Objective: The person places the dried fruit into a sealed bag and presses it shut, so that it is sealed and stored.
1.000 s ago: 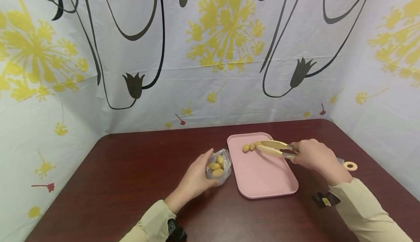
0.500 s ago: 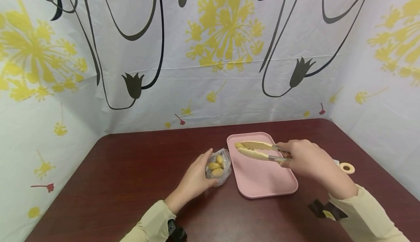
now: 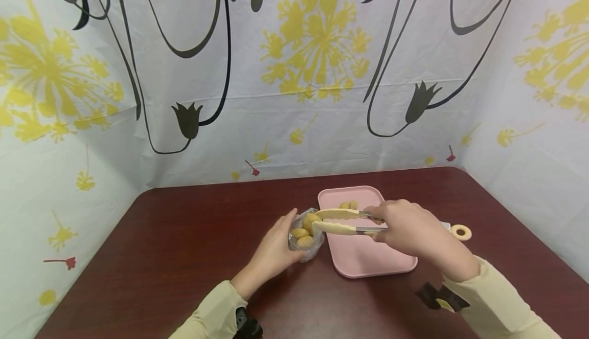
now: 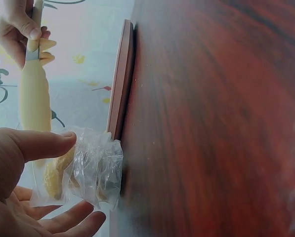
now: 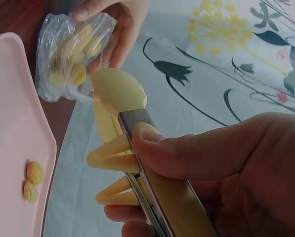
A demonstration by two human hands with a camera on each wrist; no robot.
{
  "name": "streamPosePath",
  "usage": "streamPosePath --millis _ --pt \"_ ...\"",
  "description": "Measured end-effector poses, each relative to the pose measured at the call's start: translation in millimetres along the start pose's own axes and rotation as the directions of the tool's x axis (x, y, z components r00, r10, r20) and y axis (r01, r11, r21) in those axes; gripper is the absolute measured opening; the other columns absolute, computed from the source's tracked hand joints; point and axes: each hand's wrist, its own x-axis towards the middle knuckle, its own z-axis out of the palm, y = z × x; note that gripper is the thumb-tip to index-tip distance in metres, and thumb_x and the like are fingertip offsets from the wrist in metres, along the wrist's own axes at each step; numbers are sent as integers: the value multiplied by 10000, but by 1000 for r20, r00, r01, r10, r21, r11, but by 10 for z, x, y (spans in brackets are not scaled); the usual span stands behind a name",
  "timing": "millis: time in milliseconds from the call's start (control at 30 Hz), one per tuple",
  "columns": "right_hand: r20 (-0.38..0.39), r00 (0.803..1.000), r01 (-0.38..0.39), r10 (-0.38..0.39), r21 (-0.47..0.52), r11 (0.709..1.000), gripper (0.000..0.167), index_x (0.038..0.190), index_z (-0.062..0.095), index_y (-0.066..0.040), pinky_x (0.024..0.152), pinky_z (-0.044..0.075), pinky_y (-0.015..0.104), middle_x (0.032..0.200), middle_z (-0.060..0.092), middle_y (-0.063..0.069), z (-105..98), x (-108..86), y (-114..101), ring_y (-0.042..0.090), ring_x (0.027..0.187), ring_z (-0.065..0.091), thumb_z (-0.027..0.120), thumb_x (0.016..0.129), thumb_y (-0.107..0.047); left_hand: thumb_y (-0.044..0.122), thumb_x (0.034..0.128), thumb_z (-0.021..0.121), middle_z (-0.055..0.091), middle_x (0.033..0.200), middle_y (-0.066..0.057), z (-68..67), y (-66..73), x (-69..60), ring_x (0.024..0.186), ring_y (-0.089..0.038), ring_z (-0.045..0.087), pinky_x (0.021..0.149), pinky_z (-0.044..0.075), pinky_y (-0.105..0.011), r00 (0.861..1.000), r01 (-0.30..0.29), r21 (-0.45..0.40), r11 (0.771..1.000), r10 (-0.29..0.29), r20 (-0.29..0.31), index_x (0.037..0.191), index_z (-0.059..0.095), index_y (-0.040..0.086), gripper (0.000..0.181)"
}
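My left hand (image 3: 271,252) grips a clear plastic bag (image 4: 95,170), thumb on one side and fingers on the other. Inside the bag are several small oval yellow-brown pieces (image 3: 300,232); their exact kind is not clear. In my right hand (image 3: 409,226) I hold cream-tipped metal tongs (image 5: 152,173), their tips at the bag's mouth. One such piece (image 3: 312,220) shows between the tong tips. On the pink tray (image 3: 370,252), two more pieces (image 5: 32,181) lie side by side near its far edge, partly behind the tongs in the head view.
The dark red-brown table (image 3: 207,236) carries the tray to the right of the bag. Patterned sheets (image 3: 239,73) with yellow flowers stand behind the table and at both sides. The tongs' ring end (image 3: 461,232) sticks out behind the right hand.
My right hand has brought the tongs leftward from the row of pieces on the tray to the bag, with one piece in the tips. The left hand and bag stay in place.
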Motion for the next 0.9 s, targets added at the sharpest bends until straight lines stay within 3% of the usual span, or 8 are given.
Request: streamPosePath --millis 267,500,900 --pt "53 999 -7 5 21 1000 463 1149 650 -161 561 417 326 804 594 -48 37 74 -80 125 646 516 773 705 -195 173 725 830 469 1403 -155 -4 -4 -16 1255 -311 488 1004 437 -471 1000 -15 -5 1000 15 -9 1475 315 45 919" --pt "17 1000 -12 11 52 999 495 1179 657 -122 669 492 387 926 666 -16 -11 16 38 165 790 604 776 703 -189 181 729 829 442 1430 -163 -5 9 -6 1280 -324 466 1010 428 -487 1000 2 -6 1000 -2 0 1483 300 52 931" --pt "41 993 -109 107 58 992 500 1194 643 -78 560 394 318 701 536 -55 -1 -6 323 134 665 486 737 718 -197 183 721 833 452 1417 -179 9 9 -3 1271 -327 474 1015 425 -477 1000 -2 7 1000 2 -8 1475 313 40 927"
